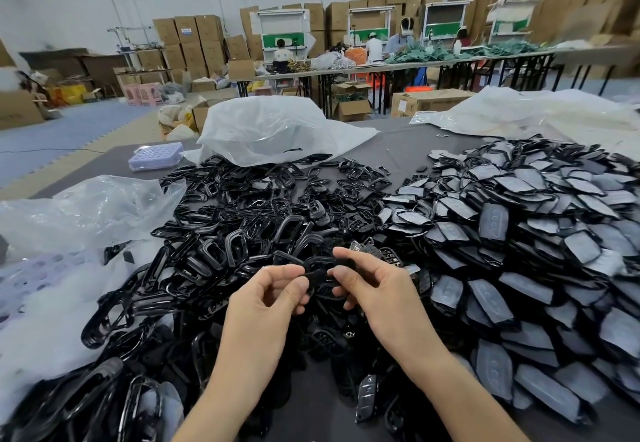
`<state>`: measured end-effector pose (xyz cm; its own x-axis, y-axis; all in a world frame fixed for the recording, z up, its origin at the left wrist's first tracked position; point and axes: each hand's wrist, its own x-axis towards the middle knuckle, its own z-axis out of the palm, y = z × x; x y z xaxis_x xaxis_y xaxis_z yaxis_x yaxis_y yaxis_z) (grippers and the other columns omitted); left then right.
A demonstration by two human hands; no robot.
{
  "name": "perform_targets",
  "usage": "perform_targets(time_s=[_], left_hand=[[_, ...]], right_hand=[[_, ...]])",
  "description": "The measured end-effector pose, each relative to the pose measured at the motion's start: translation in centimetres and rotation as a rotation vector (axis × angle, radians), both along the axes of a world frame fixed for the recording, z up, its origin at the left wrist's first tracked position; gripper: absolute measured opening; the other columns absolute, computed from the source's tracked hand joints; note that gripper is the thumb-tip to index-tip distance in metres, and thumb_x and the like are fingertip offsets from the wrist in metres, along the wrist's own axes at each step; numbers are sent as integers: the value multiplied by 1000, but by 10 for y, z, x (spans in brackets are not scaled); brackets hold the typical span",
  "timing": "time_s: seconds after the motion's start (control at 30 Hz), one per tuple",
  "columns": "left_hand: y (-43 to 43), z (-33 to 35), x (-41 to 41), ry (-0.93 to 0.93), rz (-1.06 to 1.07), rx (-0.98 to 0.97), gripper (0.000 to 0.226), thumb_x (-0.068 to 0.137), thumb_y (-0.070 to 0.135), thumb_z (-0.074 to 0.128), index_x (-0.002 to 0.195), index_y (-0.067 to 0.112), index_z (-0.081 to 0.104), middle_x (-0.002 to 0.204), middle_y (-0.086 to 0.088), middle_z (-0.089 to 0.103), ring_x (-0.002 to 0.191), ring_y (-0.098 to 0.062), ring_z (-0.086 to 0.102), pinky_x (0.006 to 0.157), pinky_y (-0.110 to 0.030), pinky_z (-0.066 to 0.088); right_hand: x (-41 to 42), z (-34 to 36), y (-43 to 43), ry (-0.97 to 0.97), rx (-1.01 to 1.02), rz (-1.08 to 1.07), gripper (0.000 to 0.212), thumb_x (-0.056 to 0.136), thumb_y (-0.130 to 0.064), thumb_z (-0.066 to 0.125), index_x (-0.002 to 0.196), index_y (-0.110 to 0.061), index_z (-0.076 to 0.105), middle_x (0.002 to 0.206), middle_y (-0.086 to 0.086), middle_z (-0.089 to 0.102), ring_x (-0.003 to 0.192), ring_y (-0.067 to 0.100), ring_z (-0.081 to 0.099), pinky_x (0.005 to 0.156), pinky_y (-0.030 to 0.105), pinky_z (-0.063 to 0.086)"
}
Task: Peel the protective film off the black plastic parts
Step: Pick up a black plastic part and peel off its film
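- Black plastic part (320, 266), a small frame-like piece, is held in the air between both hands, low over the middle of the heaps and close to the person.
- Its left end is pinched by the left hand (273, 299), whose fingers (294, 287) are curled, thumb against forefinger on the piece.
- Its right end is gripped by the right hand (375, 286), forefinger arched over the top and thumb below.
- Whether film is on the held piece cannot be told; it is dark and partly hidden by fingertips.
- A pile of bare black frames (242, 220) spreads over the grey surface (394, 151) to the left and ahead.
- A heap of film-covered parts (536, 234), pale on top, fills the right side and meets the bare pile.
- One clear plastic bag (270, 130) lies behind the frames; a crumpled bag (86, 213) lies at the left.
- A lilac tray (156, 156) sits near the far left edge.
- A silver-faced key-fob shell (366, 398) lies between the forearms.
- Beyond, people work at long tables before stacked cardboard boxes (194, 36).
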<state>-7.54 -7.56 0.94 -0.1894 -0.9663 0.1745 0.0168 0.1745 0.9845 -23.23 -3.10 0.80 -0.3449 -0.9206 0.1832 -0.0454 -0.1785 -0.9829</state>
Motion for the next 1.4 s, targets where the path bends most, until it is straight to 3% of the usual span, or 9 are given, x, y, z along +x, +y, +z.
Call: perform_targets(time_s=[0.27,0.47,0.8,1.0,1.1,1.17,1.23,1.33,1.4], left_hand=[[1,-2,-3,-36,-21,-82,18,89,19,72,87,37,72,79,-4,67,68,-9,61,65,-16,51],[-2,1,4,-170,-116,-131,29,92,17,69,100,44,62,79,0,66,67,-11,63,60,-13,49],[6,-1,2,-440,152,-463,12,96,32,60,93,42,65,86,22,69,75,-8,66,65,-12,47],[24,4,1,-652,57,-559,69,103,58,21,53,27,59,74,22,66,82,-3,63,75,-31,49],[22,0,-4,-764,3,-594,39,102,36,37,101,27,75,107,24,62,110,-2,50,94,-22,44],[20,-1,-2,-864,-26,-635,43,96,21,53,139,23,54,128,15,52,121,-8,42,106,-30,40],[20,1,-1,-879,-44,-652,45,95,23,57,139,24,53,129,12,53,122,-11,43,106,-35,39],[24,2,0,-901,-21,-701,30,102,34,46,107,22,73,119,11,61,118,-15,50,99,-38,44],[25,2,0,-978,-17,-771,28,94,12,56,116,19,71,123,5,62,119,-22,54,98,-42,47]], right_hand=[[2,0,1,-24,-18,145,21,100,-23,59,108,-30,76,82,4,76,73,8,67,66,18,52],[-3,1,6,188,-2,129,21,102,-35,56,105,-45,74,74,-5,72,66,1,62,67,14,49],[-6,-2,1,224,-7,-33,14,93,-26,72,94,-40,68,79,-9,73,64,7,67,61,22,54],[-25,-1,-2,-12,-83,-248,13,94,-20,71,92,-33,68,75,-2,71,67,9,69,65,22,55],[-23,-3,-3,0,-96,-252,15,94,-21,71,91,-35,68,78,-2,71,67,8,69,65,21,55],[-22,-4,-3,-2,-93,-243,15,94,-22,71,91,-36,68,82,0,72,68,8,69,66,21,55],[-22,-4,-3,-1,-94,-243,15,94,-22,71,91,-36,68,83,0,72,69,7,69,66,21,55],[-22,-5,-4,-7,-101,-249,13,94,-21,70,92,-34,68,81,0,71,67,7,68,66,22,55],[-23,-5,-4,-5,-97,-254,13,95,-20,70,93,-33,67,80,-1,71,67,7,68,66,22,55]])
